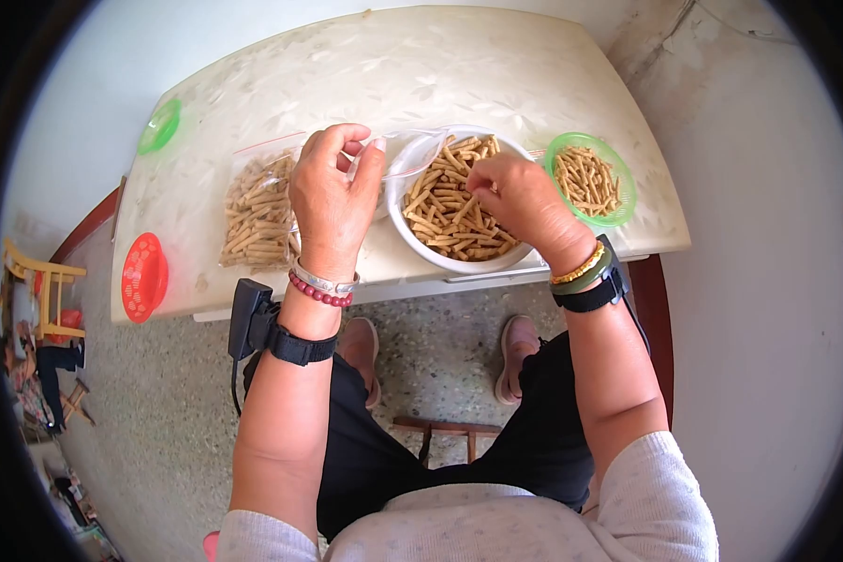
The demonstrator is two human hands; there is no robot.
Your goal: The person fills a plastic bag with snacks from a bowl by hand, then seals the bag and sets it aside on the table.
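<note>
My left hand point(335, 187) holds the edge of a clear plastic bag point(407, 164), its thumb and fingers bent round it. The bag's mouth reaches over the left rim of a white bowl point(395, 201) full of short brown sticks point(454, 211). Over the bowl's right side is my right hand point(520, 201), its fingers pinched together; what they hold, if anything, is hidden. Left of my left hand lies a clear zip bag point(258, 211) filled with the same sticks. To the right stands a green basket point(625, 208) with more sticks point(585, 180).
A red plastic basket point(144, 277) is at the table's left front edge, and a green dish point(159, 126) at its far left. The pale table point(393, 66) meets a wall at the right. A wooden chair point(45, 286) and part of another person point(56, 375) are at the far left.
</note>
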